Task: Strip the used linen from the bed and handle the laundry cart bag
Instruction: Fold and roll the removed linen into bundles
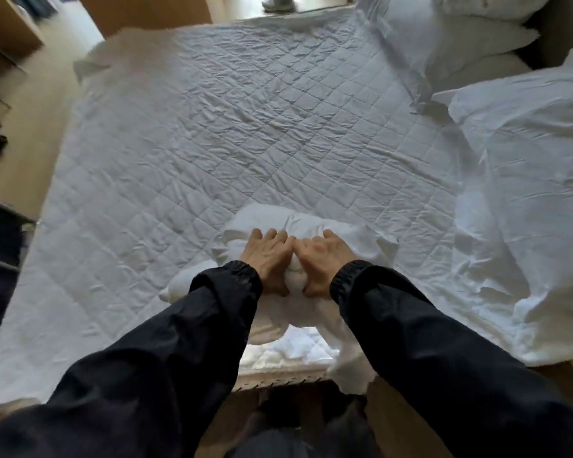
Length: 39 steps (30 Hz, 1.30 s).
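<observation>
— Quilted white mattress pad (212,127) covers nearly the whole bed, creased all over and with no sheet on it. What lies round it?

— Pale floor (30,153) runs along the left edge, with a wooden cabinet (10,24) at the far left corner of the room. Some dark thing lies on the floor there; it is too blurred to name.

— And the right side of the bed?

— White pillows (444,31) are stacked at the far right corner. Nearer, a loose white cover (526,193) lies heaped along the right edge and spills onto the pad.

— Where is the used linen?

— Bunched into a white linen bundle (311,223) at the middle of the near edge. Part of it hangs over that edge toward the floor.

— Do the hands have it?

— Both do. The left hand (267,259) and the right hand (326,259) sit side by side on top of it, almost touching, fingers bent over the cloth and thumbs dug in from the near side, pinching a twisted fold between them.

— Anything else?

— Dark sleeves (179,342) with elastic cuffs reach in from the bottom of the view.
</observation>
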Each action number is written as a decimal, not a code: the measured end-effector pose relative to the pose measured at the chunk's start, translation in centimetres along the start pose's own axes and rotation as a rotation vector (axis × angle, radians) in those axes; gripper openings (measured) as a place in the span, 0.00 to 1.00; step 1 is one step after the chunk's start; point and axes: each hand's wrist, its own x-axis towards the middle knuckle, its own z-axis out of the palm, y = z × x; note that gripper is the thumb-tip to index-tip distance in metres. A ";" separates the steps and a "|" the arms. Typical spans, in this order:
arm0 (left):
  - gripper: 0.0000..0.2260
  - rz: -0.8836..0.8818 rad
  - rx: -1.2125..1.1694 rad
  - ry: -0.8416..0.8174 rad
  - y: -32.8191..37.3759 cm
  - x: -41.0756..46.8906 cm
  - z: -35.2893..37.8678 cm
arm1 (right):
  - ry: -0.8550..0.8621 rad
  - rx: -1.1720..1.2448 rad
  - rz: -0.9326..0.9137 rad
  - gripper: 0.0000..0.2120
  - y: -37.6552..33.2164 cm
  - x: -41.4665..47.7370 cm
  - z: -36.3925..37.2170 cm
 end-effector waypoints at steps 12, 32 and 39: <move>0.29 -0.496 -0.058 0.051 -10.1 -22.5 -2.8 | 0.098 -0.071 -0.541 0.32 -18.9 4.2 -10.2; 0.30 -1.273 -0.576 0.037 -11.9 -52.3 9.5 | -0.077 -0.301 -1.389 0.33 -52.2 3.9 -9.3; 0.32 -1.340 -0.566 0.029 -18.3 -64.4 15.9 | -0.065 -0.350 -1.450 0.33 -68.3 4.1 -8.0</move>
